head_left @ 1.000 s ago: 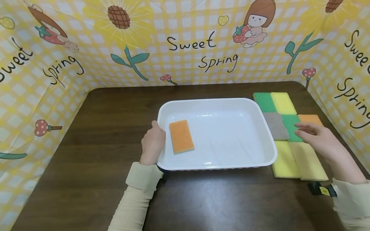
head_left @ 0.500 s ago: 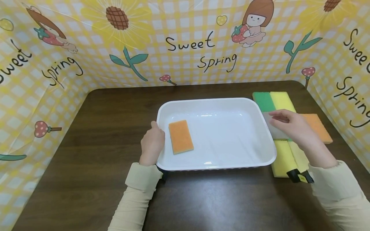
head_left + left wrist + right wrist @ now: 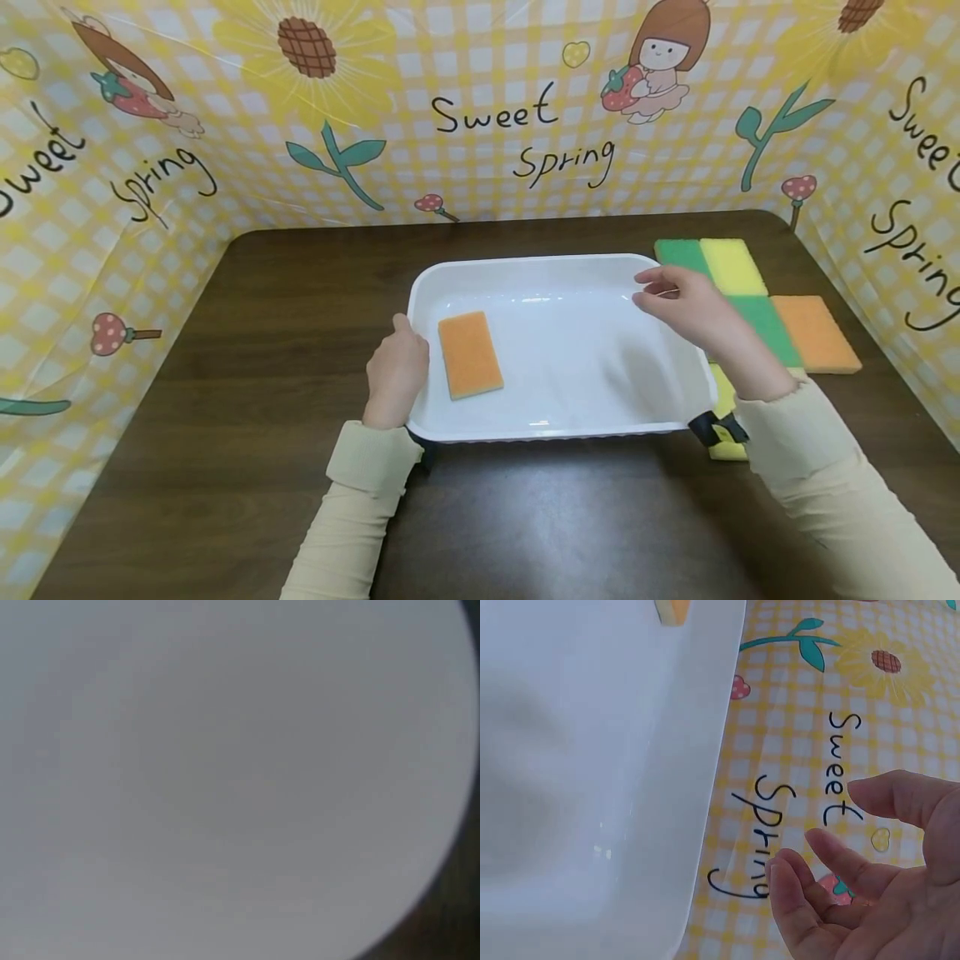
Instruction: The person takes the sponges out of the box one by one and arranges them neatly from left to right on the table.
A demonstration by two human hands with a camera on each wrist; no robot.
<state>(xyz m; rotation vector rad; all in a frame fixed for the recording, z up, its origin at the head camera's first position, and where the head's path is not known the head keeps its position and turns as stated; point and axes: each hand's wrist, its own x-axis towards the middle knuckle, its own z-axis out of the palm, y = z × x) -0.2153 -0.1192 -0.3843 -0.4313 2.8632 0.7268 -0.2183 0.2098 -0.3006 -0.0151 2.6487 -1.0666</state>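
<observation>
My left hand [image 3: 397, 375] grips the left rim of a white rectangular tray [image 3: 562, 350]. In the left wrist view a blurred pale surface [image 3: 240, 780] fills almost everything. Flat inside the tray, toward its left side, lies an orange sponge [image 3: 470, 356]; its corner shows at the top of the right wrist view. My right hand [image 3: 686, 304] hovers over the tray's back right corner, casting a shadow inside. Its thumb and fingers are loosely bent and apart, with nothing between them in the right wrist view.
Right of the tray several flat sponges lie together: a green one [image 3: 682, 254], a yellow one [image 3: 735, 267], another green one [image 3: 768, 329] and an orange one [image 3: 817, 333]. My right arm hides some of them. A yellow checked cloth [image 3: 480, 100] stands behind the dark wooden table [image 3: 300, 283].
My right hand has moved left from above the sponges on the right to over the tray's right side. My left hand, the tray and the orange sponge in it have stayed put.
</observation>
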